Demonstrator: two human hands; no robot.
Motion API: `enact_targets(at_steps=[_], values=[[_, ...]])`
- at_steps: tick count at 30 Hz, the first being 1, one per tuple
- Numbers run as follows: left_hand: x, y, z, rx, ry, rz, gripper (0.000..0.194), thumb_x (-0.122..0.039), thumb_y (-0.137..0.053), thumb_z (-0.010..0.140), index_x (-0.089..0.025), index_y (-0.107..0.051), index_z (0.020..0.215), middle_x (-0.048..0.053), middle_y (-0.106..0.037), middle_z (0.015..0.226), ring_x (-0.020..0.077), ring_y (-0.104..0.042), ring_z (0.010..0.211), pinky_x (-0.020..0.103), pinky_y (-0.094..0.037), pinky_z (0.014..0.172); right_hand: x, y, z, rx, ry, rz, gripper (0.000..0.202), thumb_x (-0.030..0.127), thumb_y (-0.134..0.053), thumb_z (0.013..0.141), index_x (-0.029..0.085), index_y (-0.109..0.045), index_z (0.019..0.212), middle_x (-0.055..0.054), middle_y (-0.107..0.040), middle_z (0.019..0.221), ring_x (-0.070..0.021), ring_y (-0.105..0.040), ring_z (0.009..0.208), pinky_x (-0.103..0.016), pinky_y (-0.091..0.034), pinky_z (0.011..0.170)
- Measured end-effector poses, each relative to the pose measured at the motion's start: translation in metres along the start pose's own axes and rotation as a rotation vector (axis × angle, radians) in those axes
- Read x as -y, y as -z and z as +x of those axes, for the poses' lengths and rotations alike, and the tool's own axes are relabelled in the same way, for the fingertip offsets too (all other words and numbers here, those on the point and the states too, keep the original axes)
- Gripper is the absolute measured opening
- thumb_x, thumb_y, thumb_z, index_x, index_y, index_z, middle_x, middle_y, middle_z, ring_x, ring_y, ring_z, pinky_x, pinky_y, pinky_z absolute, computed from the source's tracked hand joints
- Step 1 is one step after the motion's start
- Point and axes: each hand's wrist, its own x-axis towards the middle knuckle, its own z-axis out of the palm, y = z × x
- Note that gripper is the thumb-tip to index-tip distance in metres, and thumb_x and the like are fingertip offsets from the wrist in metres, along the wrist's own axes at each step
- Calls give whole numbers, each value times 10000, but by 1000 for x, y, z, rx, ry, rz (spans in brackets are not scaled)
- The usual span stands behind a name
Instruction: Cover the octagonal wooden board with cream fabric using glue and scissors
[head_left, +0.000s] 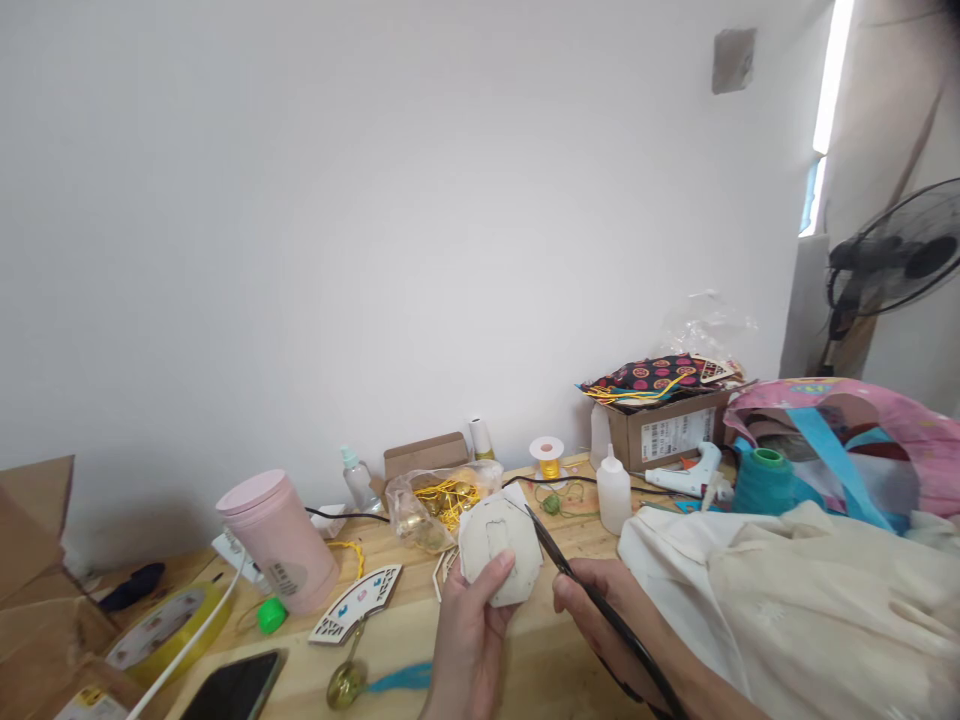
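Observation:
My left hand (480,625) grips a pale, roughly round cardboard piece (517,560), thumb on its face and fingers behind. A small rectangle is marked on its surface, and a white paper-like corner shows behind its top. In my right hand (600,615) is a long black tool that looks like scissors (551,545). Its pointed end is at the right edge of the cardboard piece; whether they touch, I cannot tell. Left of my left hand lie a fan-shaped decorated piece (357,604) and a gold bell-like ornament (346,682) with a blue tassel (401,677).
Behind my hands are a plastic bag of gold ornaments (420,510), a thread spool (547,458) and a white squeeze bottle (614,495). A pink canister (281,545), tape roll (169,625) and phone (232,688) stand left. Cream fabric (795,600), glue gun (690,475) and carton (667,430) occupy the right.

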Motion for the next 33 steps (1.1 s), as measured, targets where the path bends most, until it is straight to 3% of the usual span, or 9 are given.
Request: enact_targets(at_steps=[7, 14, 24, 33], values=[[-2, 0, -2, -62, -30, -133, 399, -69, -608, 661, -186, -565, 1040, 52, -672, 888, 143, -624, 738, 223, -515, 613, -2, -1, 0, 78, 27, 76, 444, 619, -378, 719, 194, -403, 593, 88, -275, 415, -50, -244, 345, -194, -146, 317], [-2, 1, -2, -50, -78, -70, 423, -94, -631, 655, -199, -553, 1057, 45, -669, 873, 138, -615, 706, 218, -506, 555, -3, -1, -3, 146, 82, 157, 496, 660, -326, 723, 178, -439, 699, 102, -262, 416, -41, -212, 321, -200, -149, 312], [-3, 2, -2, -26, -110, -11, 374, -150, -650, 653, -171, -577, 1019, 40, -670, 853, 138, -604, 720, 210, -489, 563, 2, 2, -2, 103, 135, 62, 475, 660, -358, 703, 193, -443, 676, 85, -278, 447, -67, -234, 377, -218, -154, 355], [-2, 0, -5, -35, -136, 16, 441, -160, -651, 654, -193, -545, 1081, 39, -673, 878, 162, -607, 799, 203, -482, 588, -1, 1, 3, -1, 76, -136, 365, 477, -368, 763, 205, -297, 530, 56, -222, 524, -86, -232, 475, -224, -165, 415]])
